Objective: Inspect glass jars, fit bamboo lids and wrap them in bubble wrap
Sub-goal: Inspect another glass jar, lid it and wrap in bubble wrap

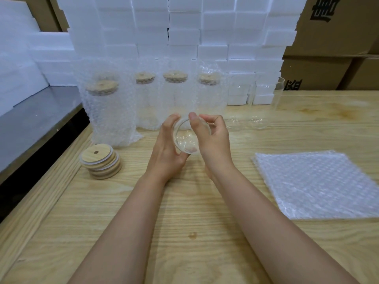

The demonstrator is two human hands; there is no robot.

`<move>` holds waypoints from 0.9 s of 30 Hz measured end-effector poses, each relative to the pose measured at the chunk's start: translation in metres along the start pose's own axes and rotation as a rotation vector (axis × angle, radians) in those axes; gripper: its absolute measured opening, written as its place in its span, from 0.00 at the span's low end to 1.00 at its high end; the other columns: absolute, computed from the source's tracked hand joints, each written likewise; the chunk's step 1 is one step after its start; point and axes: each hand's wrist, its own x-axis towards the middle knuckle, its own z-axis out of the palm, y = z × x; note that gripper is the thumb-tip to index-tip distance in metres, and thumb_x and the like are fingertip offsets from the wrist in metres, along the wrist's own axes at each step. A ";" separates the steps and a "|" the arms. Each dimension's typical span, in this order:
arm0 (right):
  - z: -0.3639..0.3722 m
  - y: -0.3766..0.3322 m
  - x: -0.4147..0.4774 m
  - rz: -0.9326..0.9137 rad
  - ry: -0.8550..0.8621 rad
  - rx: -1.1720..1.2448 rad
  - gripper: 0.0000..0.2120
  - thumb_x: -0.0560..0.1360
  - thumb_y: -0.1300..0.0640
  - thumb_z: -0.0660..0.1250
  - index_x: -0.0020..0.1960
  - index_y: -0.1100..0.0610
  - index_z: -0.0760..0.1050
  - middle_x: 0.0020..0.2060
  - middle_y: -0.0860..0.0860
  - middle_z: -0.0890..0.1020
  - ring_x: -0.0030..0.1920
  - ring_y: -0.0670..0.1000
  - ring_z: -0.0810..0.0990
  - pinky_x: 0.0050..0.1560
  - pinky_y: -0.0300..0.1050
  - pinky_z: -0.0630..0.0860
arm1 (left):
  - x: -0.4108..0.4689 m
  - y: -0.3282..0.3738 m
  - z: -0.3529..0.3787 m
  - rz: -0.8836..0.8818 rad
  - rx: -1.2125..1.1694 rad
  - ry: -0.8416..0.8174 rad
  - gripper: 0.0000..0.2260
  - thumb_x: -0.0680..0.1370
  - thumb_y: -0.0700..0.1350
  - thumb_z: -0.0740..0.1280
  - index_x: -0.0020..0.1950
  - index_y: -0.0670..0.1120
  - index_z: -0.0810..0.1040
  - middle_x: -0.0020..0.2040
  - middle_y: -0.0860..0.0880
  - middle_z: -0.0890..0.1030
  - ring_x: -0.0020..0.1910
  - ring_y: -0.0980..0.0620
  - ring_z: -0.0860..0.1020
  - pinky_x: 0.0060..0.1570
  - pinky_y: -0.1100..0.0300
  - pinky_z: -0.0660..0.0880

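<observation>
Pale wood tabletop (pixel 184 212) runs under my two forearms. Just past them I hold one bare glass jar (pixel 185 140) between both hands, its open mouth tipped towards me. My left hand (pixel 166 148) cups its side with the fingers curled round the glass, and my right hand (pixel 214 143) grips the rim, thumb over the top edge. A stack of bamboo lids (pixel 100 160) sits to the left, flat bubble wrap sheets (pixel 315 185) to the right. Behind stand wrapped, lidded jars (pixel 110 115), some unwrapped jars (pixel 258 103) beside them, then white foam blocks (pixel 184 27).
</observation>
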 end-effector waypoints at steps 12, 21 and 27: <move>-0.016 -0.016 0.006 -0.019 -0.345 -0.400 0.40 0.60 0.51 0.82 0.63 0.48 0.61 0.55 0.37 0.70 0.54 0.36 0.72 0.53 0.34 0.71 | 0.000 -0.008 0.002 -0.046 0.023 0.070 0.37 0.69 0.37 0.74 0.70 0.52 0.57 0.68 0.52 0.65 0.64 0.49 0.71 0.57 0.62 0.69; -0.042 -0.026 0.017 0.012 -0.595 -0.314 0.40 0.68 0.67 0.75 0.75 0.52 0.62 0.70 0.44 0.71 0.70 0.41 0.67 0.66 0.39 0.70 | 0.001 -0.003 -0.001 -0.086 -0.055 0.072 0.37 0.68 0.52 0.74 0.70 0.47 0.58 0.67 0.52 0.69 0.60 0.49 0.75 0.53 0.57 0.74; -0.054 -0.029 0.025 0.081 -0.569 -0.201 0.25 0.75 0.63 0.68 0.70 0.53 0.70 0.60 0.43 0.79 0.61 0.40 0.77 0.61 0.37 0.74 | 0.002 -0.005 0.000 -0.051 -0.052 0.054 0.39 0.66 0.46 0.78 0.69 0.48 0.58 0.62 0.69 0.64 0.56 0.54 0.74 0.47 0.68 0.70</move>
